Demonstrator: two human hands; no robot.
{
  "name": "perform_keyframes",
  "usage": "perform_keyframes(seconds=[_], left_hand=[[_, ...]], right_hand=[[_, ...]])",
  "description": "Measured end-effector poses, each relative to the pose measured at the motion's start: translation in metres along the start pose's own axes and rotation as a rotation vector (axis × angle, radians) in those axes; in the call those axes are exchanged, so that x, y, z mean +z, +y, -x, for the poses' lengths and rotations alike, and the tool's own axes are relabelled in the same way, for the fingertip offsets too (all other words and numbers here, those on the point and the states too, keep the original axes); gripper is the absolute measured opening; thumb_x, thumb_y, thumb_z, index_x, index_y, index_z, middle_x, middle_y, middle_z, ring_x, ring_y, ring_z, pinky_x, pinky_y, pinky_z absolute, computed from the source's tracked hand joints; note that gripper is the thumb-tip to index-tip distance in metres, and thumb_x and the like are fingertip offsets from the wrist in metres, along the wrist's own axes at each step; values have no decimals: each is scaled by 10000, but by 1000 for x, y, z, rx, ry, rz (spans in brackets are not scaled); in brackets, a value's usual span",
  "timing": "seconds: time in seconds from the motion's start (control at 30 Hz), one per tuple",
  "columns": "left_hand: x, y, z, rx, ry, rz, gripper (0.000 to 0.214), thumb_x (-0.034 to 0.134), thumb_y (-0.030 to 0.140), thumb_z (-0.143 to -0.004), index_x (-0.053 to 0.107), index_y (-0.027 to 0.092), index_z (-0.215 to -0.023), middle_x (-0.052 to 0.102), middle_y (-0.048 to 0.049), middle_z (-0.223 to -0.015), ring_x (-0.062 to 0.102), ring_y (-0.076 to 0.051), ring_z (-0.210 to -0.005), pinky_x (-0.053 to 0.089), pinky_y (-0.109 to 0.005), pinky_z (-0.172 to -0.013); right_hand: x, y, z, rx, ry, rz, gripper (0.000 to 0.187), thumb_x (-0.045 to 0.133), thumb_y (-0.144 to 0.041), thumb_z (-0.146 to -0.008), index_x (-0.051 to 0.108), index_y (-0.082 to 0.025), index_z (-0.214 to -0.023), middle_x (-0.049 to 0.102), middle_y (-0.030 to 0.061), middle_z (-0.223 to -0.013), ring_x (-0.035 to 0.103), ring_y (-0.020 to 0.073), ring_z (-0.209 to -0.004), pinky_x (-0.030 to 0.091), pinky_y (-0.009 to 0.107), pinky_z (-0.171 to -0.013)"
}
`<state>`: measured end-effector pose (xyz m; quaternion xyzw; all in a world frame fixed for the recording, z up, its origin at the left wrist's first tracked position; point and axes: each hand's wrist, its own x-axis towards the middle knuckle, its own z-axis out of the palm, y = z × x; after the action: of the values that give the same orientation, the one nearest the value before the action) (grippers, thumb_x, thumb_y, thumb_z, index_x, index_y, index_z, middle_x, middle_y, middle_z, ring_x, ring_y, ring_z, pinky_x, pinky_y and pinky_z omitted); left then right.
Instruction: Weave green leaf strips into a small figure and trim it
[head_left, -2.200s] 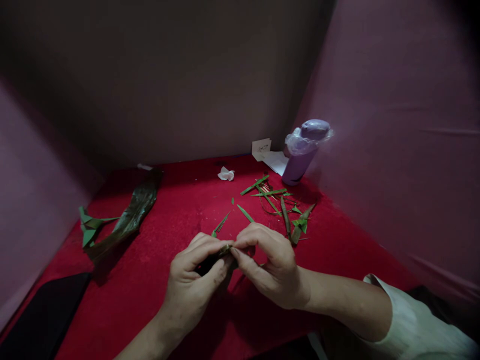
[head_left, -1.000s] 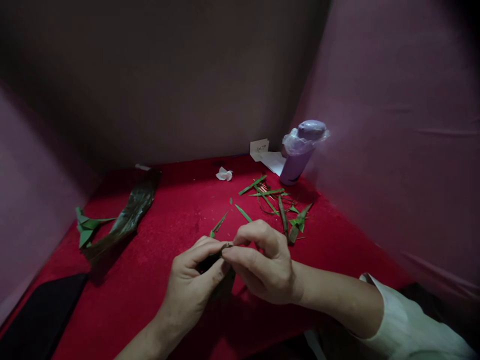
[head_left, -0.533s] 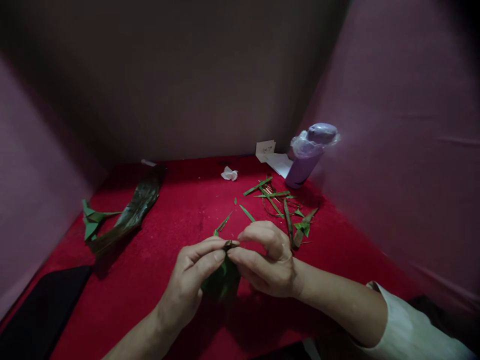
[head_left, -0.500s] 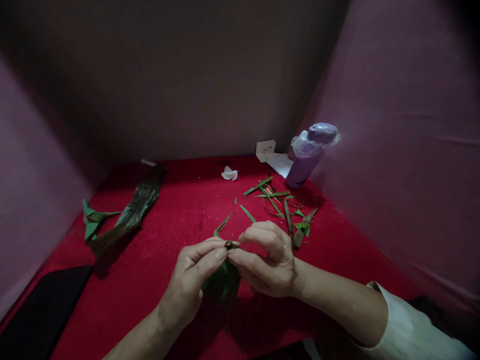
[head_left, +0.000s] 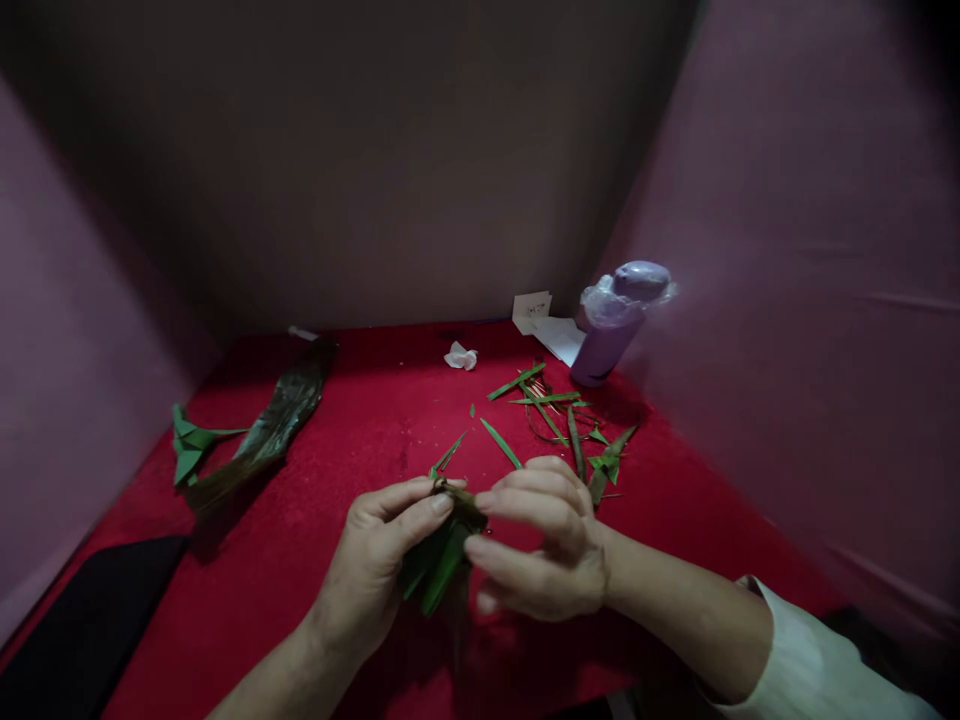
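Head cam: L hand point(head_left: 367, 550) pinched folded green-leaf bundle point(head_left: 439, 578); R hand's point(head_left: 559, 550) grip, half-spread, touched brown leaf strip point(head_left: 466, 504), hold unclear. Prob. mid-wrap; next needed steady pinch.

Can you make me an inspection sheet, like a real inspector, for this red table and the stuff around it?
Surface: red table, small specks scattered on it
Things in hand: green-and-brown leaf bundle
Clutter: green strips, long brown strip, crumpled white paper, white cards, purple bottle, dark flat object
Left grip: bare hand, pinching the bundle's brown top
Right grip: bare hand, fingertips at the bundle's right edge; firmness unclear
Cables: nothing seen
Surroundings: dark back wall, pinkish sides
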<state>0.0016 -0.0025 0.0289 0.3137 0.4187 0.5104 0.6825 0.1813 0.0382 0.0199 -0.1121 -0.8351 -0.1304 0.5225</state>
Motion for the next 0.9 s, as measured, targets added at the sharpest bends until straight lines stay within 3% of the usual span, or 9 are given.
perform_keyframes(seconds=[0.07,0.13,0.23,0.9], left_hand=[[-2,-1,-1,49,1,-65,140,756,258,-702,777,207,-831,711,-21,-706,630,-116,-645,500,-191,-605],[-5,-3,-1,98,3,-137,145,741,270,-724,775,210,-852,707,-20,-744,620,-115,-663,490,-189,-604],[-7,-5,-1,189,16,-218,141,736,270,-730,775,226,-859,698,-16,-780,605,-113,-681,478,-190,-609],[1,-7,-2,551,-2,-608,113,677,246,-773,762,208,-837,686,-57,-762,604,-173,-716,475,-284,-667]], right_hand=[[-3,-5,-5,228,-6,-121,228,600,-310,-846,607,-182,-1034,619,108,-978,593,212,-877,509,371,-750],[-4,-8,-9,461,-54,-241,213,591,-237,-847,594,-156,-1044,596,109,-932,579,217,-874,507,380,-739],[-3,-12,-14,618,-93,-382,58,581,-172,-854,614,-174,-901,567,56,-825,563,179,-794,492,332,-694],[10,-17,-3,668,-78,-395,82,541,-154,-879,536,-190,-805,570,14,-721,549,148,-701,459,278,-633]])
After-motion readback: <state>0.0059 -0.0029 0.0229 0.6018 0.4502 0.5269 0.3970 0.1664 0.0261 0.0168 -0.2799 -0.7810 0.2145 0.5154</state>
